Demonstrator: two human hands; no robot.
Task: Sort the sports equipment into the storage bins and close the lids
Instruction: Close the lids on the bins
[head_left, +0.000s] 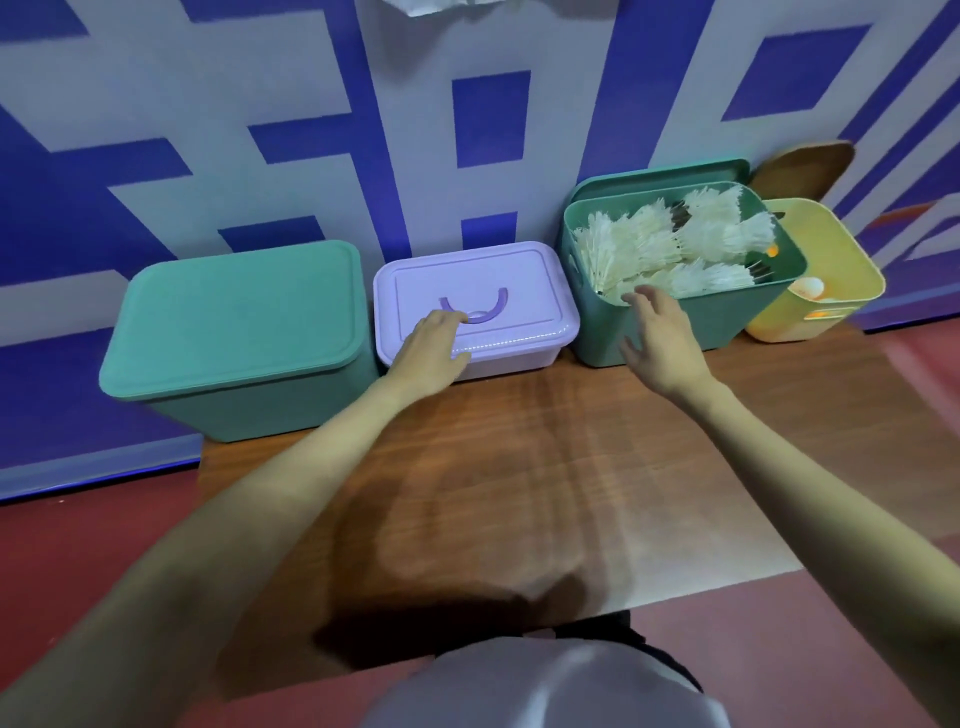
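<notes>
Nearest us, a grey garment (550, 691) fills the lower edge, above it the bare wooden table (519, 467). Our left hand (434, 348) lies flat, fingers loose and grasping nothing, on the front of the shut purple box (475, 306), fingertips just short of its folded handle (475, 309). Our right hand (660, 338) is spread and empty, fingertips at the near rim of the open green bin (675, 312). Just beyond them the white shuttlecocks (670, 239) fill that bin; we judge them light, springy and easily crushed. Its green lid (660, 179) stands behind, against the wall; likely thin and stiff, best taken by its edges. Rightward, a yellow bin (841, 270) holds orange and white balls (810, 286). Leftmost sits a lidded green bin (234, 332).
</notes>
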